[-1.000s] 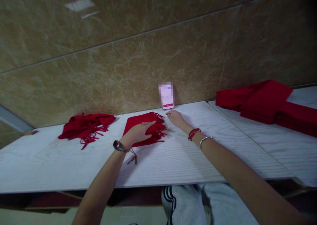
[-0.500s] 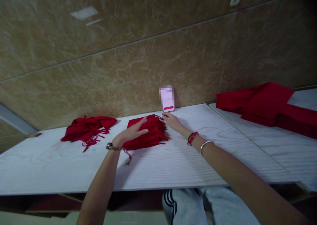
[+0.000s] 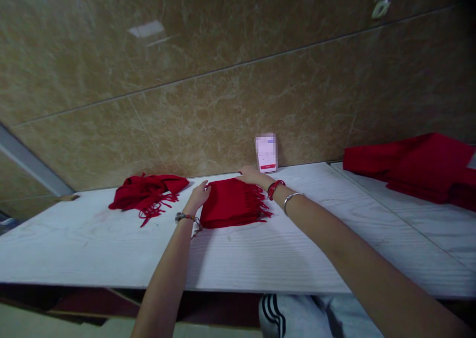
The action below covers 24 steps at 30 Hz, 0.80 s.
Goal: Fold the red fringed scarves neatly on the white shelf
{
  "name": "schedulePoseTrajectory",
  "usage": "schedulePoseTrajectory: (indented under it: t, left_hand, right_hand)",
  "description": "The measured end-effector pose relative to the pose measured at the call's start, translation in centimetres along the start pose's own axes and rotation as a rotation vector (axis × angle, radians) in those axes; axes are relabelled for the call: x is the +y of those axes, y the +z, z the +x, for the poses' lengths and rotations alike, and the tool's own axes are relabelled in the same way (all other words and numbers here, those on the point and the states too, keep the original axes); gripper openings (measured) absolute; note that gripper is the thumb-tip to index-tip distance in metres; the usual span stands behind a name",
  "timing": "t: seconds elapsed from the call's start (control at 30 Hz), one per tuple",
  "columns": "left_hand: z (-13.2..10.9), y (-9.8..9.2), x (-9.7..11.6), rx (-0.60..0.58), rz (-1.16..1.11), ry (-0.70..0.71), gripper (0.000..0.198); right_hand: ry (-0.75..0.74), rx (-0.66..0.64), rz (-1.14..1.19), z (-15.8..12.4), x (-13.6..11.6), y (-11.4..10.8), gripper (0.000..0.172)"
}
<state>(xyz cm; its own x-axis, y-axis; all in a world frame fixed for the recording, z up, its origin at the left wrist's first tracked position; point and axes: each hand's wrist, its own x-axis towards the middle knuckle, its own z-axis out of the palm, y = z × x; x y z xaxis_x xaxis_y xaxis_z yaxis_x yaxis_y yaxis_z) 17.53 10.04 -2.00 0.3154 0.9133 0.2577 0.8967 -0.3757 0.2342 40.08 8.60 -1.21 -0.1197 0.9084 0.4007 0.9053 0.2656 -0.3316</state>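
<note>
A folded red scarf [image 3: 226, 204] lies flat on the white tabletop, its fringe pointing right. At its far left corner, my left hand [image 3: 199, 197] has fingers and thumb closed on the edge. My right hand [image 3: 253, 175] reaches over the far edge, its fingers bent down and closed on the cloth; some fingertips are hidden. A second red scarf [image 3: 143, 191] lies crumpled to the left, its fringe spread toward me.
A phone [image 3: 267, 154] with a lit screen leans on the tiled wall [image 3: 208, 109] behind the scarf. More folded red cloth [image 3: 412, 167] is piled at the right. The white table [image 3: 260, 258] has a front edge above my legs.
My left hand has moved off the scarf's top to its far left corner. My right hand has shifted from the fringe to the far edge. The scarf lies flatter, and the view has shifted slightly.
</note>
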Motion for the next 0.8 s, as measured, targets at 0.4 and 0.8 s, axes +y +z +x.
schedulePoseTrajectory:
  t: [0.4,0.8]
  left_hand:
    - [-0.1,0.6,-0.2,0.02,-0.034,-0.049,0.043]
    - [-0.4,0.0,0.2,-0.06,-0.046,-0.135,0.036]
  right_hand:
    - [-0.096,-0.045,-0.091,-0.1,-0.5,-1.2,0.023]
    - [0.014,-0.155,0.136,-0.1,-0.5,-1.3,0.018]
